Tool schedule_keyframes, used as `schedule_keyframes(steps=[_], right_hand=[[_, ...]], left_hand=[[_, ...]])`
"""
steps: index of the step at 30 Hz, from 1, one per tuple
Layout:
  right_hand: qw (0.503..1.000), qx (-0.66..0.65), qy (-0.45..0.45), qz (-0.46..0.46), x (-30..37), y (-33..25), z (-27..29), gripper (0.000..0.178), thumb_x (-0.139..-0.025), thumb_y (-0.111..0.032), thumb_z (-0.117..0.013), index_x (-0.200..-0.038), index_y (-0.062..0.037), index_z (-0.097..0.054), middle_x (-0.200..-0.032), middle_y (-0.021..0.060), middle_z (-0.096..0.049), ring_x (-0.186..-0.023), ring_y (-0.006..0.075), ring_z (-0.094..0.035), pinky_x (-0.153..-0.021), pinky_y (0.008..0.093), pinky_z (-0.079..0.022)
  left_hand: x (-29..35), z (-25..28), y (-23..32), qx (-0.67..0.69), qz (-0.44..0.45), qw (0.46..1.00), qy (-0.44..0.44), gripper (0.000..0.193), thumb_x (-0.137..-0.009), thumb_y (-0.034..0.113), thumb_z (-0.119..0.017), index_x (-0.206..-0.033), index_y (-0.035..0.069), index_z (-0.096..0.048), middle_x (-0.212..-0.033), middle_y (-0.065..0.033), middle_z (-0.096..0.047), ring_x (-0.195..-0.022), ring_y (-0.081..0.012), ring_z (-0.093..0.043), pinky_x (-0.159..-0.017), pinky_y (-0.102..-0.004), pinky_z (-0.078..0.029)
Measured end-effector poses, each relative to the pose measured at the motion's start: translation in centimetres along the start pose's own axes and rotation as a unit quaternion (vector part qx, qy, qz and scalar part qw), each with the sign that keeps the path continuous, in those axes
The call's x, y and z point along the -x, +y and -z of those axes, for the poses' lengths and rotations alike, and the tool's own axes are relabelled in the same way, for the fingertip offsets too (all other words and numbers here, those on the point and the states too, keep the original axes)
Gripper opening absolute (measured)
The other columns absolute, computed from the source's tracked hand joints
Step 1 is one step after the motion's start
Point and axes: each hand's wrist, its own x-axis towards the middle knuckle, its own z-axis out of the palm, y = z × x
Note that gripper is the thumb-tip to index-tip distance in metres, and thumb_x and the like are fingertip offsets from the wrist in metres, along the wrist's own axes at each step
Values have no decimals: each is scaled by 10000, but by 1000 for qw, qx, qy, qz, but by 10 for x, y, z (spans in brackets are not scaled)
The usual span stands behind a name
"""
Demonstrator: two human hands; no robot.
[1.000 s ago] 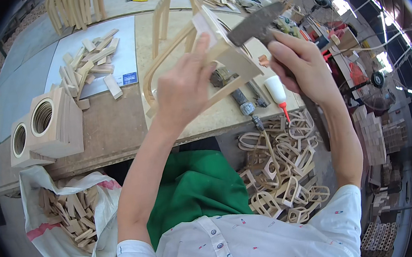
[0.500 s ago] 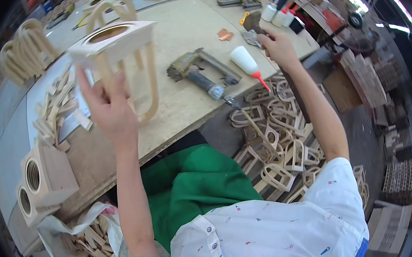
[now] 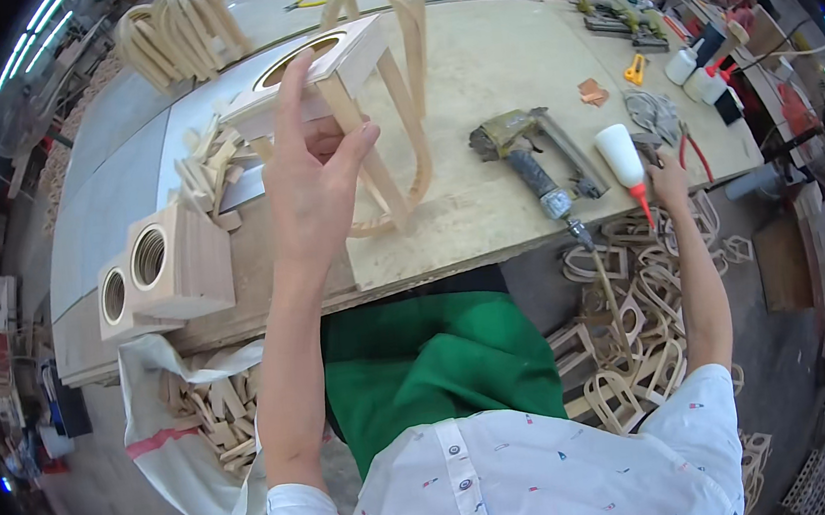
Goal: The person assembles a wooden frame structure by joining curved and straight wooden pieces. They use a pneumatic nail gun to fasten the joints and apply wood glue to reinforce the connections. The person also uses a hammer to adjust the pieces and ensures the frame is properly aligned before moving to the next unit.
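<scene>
My left hand (image 3: 316, 182) is closed round a pale wooden stand (image 3: 365, 46), its index finger stretched along the side of the top. The stand has a block with a round hole and bent-wood loops for legs; its lower curve appears to meet the tabletop. At the table's right front edge, my right hand (image 3: 668, 180) has its fingers closed round a dark hammer-like tool (image 3: 646, 144), whose handle is mostly hidden. Beside that hand are red-handled pliers (image 3: 693, 150) and a white glue bottle (image 3: 620, 157) with a red nozzle.
A pneumatic nail gun (image 3: 533, 164) with a hose lies mid-table. Holed wooden blocks (image 3: 186, 256) and a pile of wood strips (image 3: 212, 168) are on the left. A white sack (image 3: 165, 434) of offcuts hangs below. Bent-wood frames (image 3: 637, 284) heap beyond the front edge.
My view has shifted left. The right hand has drawn back with the tool toward the table's front edge. My left index finger now lies extended along the stand's top.
</scene>
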Motion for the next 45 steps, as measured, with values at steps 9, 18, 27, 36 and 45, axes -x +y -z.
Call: schedule_keyframes(steps=[9, 18, 27, 36, 45], right_hand=[[949, -203, 77, 227, 56, -104, 45, 254, -874, -199, -608, -1041, -15, -665, -922, 205, -656, -875, 365, -630, -788, 419, -483], [952, -44, -63, 296, 113, -179, 30, 513, -811, -296, -702, -1178, 31, -557, -1059, 226, -603, -1012, 379, -562, -892, 433, -452], [959, -60, -127, 246, 107, -222, -5, 502, -810, -191, -672, -1167, 67, -431, -1122, 281, -545, -1022, 442, -566, -895, 483, -465], [967, -176, -127, 134, 65, -219, 79, 316, -818, -219, -594, -931, 76, -607, -754, 243, -652, -756, 369, -673, -717, 431, -541], [879, -325, -215, 276, 116, -269, 307, 317, -862, -252, -659, -968, 35, -575, -651, 58, -591, -456, 87, -539, -414, 227, -434]], left_hand=[[-23, 22, 20, -504, -282, 813, 70, 570, -741, 199, -787, -1266, 124, -579, -1015, -110, -655, -883, -205, -622, -785, -345, -492], [-37, 21, 6, -262, -242, 933, -47, 499, -714, 131, -787, -1186, 75, -634, -1047, -73, -641, -936, -183, -594, -837, -310, -468], [-30, 11, 11, -206, -195, 957, -58, 466, -671, 124, -811, -1111, 82, -663, -1052, -78, -653, -890, -233, -599, -843, -355, -477], [-30, 1, 15, -252, -251, 932, -68, 462, -693, 76, -778, -1139, 92, -656, -1109, -36, -650, -962, -179, -585, -882, -310, -444], [-17, -10, 22, -253, -294, 919, -72, 429, -661, 94, -786, -1074, 102, -670, -1123, -28, -658, -1086, -226, -564, -1002, -368, -322]])
